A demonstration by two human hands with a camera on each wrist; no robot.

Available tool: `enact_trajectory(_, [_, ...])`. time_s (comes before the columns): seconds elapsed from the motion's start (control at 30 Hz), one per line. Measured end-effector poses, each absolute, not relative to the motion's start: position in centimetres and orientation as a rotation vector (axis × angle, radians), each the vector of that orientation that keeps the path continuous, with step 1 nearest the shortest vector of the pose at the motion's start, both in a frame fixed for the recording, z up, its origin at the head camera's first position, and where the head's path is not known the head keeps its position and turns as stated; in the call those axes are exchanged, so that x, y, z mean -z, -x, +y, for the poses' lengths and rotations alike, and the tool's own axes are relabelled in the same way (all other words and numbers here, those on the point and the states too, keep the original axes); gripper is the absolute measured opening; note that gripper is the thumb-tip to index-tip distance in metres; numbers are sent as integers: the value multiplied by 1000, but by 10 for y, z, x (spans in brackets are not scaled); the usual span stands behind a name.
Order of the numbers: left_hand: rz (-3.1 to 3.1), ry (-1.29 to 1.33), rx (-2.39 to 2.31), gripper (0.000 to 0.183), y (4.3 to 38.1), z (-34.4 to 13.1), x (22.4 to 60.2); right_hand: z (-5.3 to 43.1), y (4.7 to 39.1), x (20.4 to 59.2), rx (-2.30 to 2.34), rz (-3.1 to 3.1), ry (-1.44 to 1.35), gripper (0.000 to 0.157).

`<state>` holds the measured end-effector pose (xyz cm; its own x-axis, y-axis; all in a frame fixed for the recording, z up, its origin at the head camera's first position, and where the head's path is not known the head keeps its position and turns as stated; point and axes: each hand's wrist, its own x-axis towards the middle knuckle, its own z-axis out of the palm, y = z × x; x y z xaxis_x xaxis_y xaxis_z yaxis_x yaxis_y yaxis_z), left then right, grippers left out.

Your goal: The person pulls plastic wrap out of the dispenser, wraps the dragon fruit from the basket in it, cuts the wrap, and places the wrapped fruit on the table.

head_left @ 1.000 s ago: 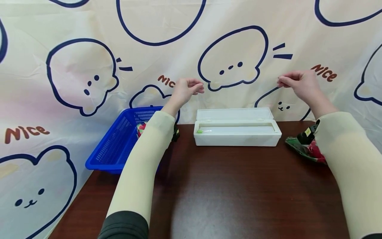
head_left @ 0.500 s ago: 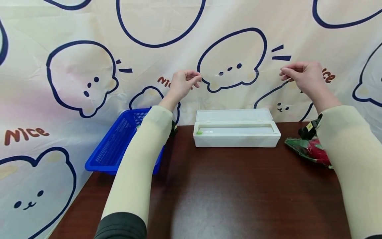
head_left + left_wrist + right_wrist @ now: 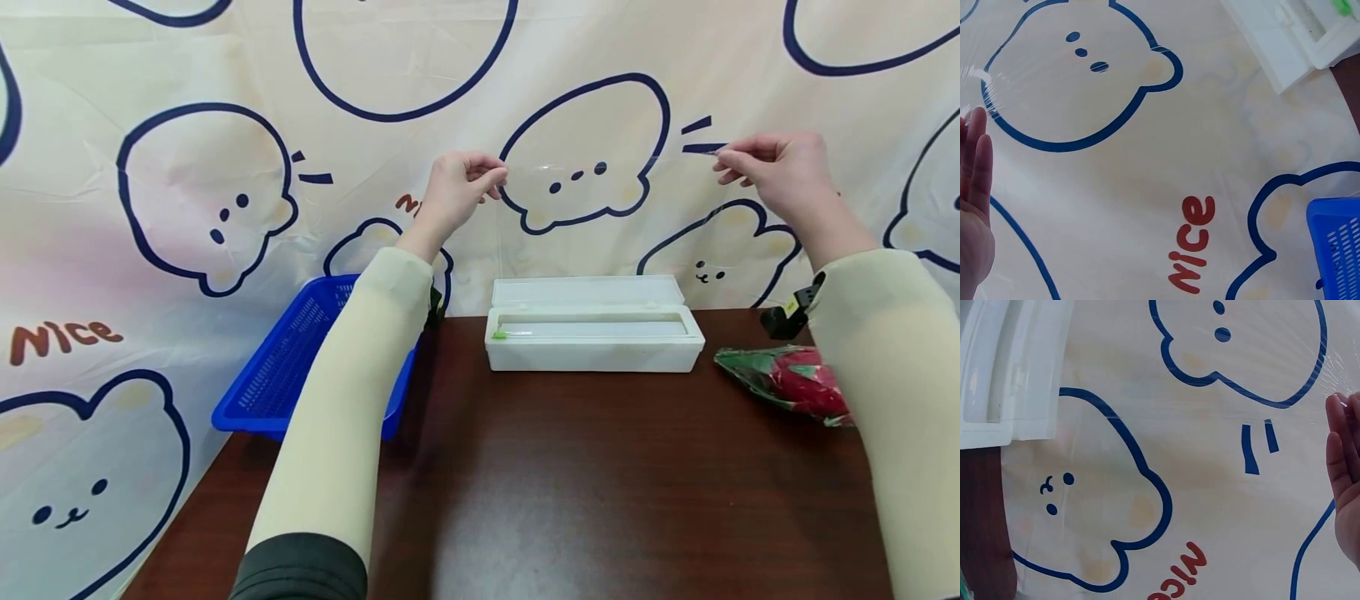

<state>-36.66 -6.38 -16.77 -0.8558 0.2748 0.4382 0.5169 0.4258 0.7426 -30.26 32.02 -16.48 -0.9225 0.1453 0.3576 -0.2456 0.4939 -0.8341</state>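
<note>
Clear cling film stretches between my two raised hands, nearly invisible except for gathered creases at the fingertips. My left hand pinches one end of it between thumb and fingers. At the other end, the right hand pinches the film, whose creases fan out from those fingers in the right wrist view. Below and between the hands stands a white cling film dispenser box, its lid raised at the back. A small green cutter slider sits at the left of its slot.
On the brown table, a blue slotted basket stands at the left, partly behind my left sleeve. A red-and-green item, seemingly wrapped in clear plastic, lies by my right sleeve. A patterned cloth hangs close behind everything.
Both hands have risen with the cling film, and the right hand has also moved rightward, widening the gap. More of the red-and-green item shows beside the right sleeve.
</note>
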Motion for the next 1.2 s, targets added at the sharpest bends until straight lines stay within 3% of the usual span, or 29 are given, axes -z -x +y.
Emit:
enact_trajectory(0.3, [-2401,669,1326,19,364,-63,157,320,299,152,-1307,-2377,-53,26])
enact_trajectory(0.57, [-2351,687,1252,21,364,-62,148,320,295,144,-1312,-2324,-99,17])
enact_trajectory(1.2, [-2257,725,1264,16,357,-63,123,321,290,124,-1235,-2260,-144,30])
